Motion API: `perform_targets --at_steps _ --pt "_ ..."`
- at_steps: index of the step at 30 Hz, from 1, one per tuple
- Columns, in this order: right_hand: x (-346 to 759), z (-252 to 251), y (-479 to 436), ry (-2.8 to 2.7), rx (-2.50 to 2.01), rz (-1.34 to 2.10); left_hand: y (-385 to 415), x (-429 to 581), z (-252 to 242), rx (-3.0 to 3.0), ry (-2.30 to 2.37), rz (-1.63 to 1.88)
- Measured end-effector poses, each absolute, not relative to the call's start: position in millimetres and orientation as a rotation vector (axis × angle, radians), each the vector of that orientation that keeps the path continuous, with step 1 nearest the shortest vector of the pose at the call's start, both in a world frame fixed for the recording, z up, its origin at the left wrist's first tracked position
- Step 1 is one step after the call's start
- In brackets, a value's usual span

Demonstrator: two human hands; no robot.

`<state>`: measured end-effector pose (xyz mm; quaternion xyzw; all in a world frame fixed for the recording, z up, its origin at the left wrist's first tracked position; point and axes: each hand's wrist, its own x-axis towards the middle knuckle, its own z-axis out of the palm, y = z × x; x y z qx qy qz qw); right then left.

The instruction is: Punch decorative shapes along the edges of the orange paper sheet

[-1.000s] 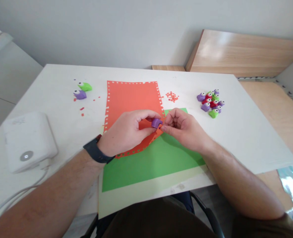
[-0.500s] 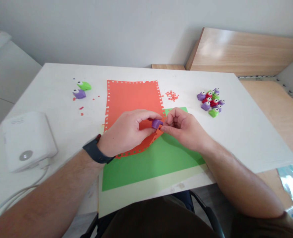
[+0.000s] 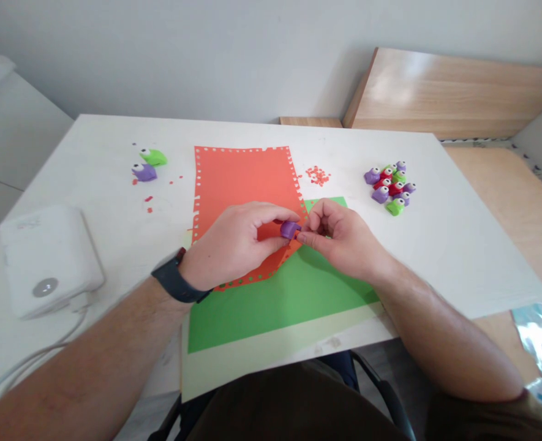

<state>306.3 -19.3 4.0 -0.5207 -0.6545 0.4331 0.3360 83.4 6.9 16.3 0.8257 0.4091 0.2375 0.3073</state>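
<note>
Between the thumb and fingers of my left hand (image 3: 240,242) is a small purple punch (image 3: 289,230). My right hand (image 3: 342,239) pinches the corner of the red-orange paper (image 3: 247,177) beside the punch. Small holes run along the edges of this paper, and its near right corner is lifted and bent. Beneath it lies a green sheet (image 3: 271,312), on top of a pale green sheet (image 3: 234,364). My fingers partly hide where the punch meets the paper.
Several purple, red and green punches (image 3: 395,188) cluster at the right. A green punch (image 3: 155,157) and a purple one (image 3: 146,173) lie at the left. Orange paper bits (image 3: 318,176) are piled behind my right hand. A white device (image 3: 52,260) with a cable stands left.
The view has shifted very slightly. Both hands keep nearly the same pose around the purple punch and the paper corner.
</note>
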Motion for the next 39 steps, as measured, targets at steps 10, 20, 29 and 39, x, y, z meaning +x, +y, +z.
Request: perform_targets --at_steps 10,20,29,39 --pt "307 4 -20 -1.741 -1.359 1.089 7 84 17 2.197 1.076 0.596" --pt "304 9 -23 -1.828 -1.374 0.988 6 86 18 2.211 1.072 0.579" --pt "304 14 -25 -1.882 -1.377 0.979 6 86 19 2.213 1.041 0.583" --pt "305 14 -25 -1.905 -1.378 0.953 5 86 21 2.215 1.071 0.600"
